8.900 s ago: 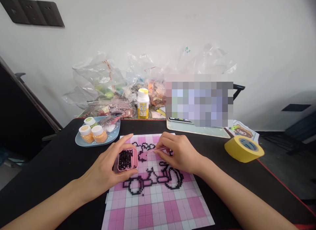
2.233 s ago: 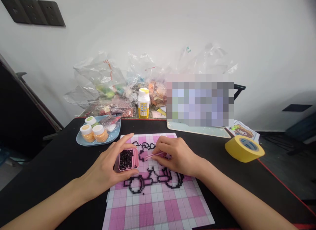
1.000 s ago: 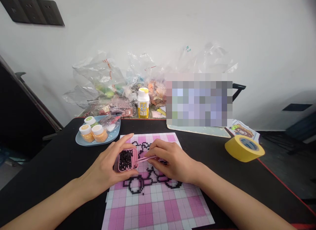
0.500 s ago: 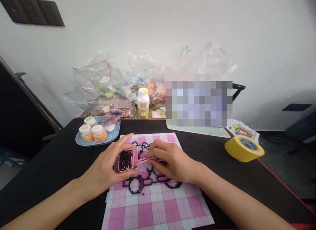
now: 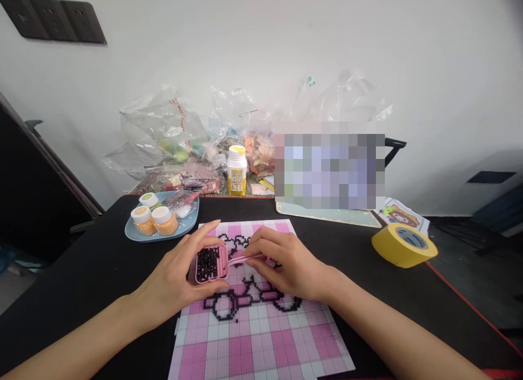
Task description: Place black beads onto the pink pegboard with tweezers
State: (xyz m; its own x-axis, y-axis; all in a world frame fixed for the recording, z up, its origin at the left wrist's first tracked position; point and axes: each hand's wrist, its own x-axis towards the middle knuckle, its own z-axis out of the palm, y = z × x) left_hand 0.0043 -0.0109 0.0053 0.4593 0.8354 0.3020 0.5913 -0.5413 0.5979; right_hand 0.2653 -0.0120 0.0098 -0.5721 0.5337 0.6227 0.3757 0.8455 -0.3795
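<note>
My left hand [image 5: 174, 271] curves its thumb and fingers around a small pink box [image 5: 223, 260], closed on its sides. Loose black beads [image 5: 208, 264] lie in the box. With my right hand [image 5: 286, 260] I pinch a pair of pink tweezers [image 5: 241, 259]; their tips are at the box's right side, and whether they hold a bead is too small to tell. Under both hands spreads a pink-and-white checked pegboard [image 5: 245, 342], bearing outlines of black beads [image 5: 224, 305], partly hidden by my right hand.
A blue plate [image 5: 188, 227] with lidded bead jars [image 5: 165, 222] stands left. Behind are a white-and-yellow bottle [image 5: 237, 171], clear bags [image 5: 163, 118] and a blurred screen-like panel [image 5: 330, 170]. Yellow tape [image 5: 392, 249] lies right on the black table [image 5: 355, 282].
My right hand has shifted slightly up and to the right with the tweezers, uncovering a bit more of the bead outline below. My left hand and the box stay almost still.
</note>
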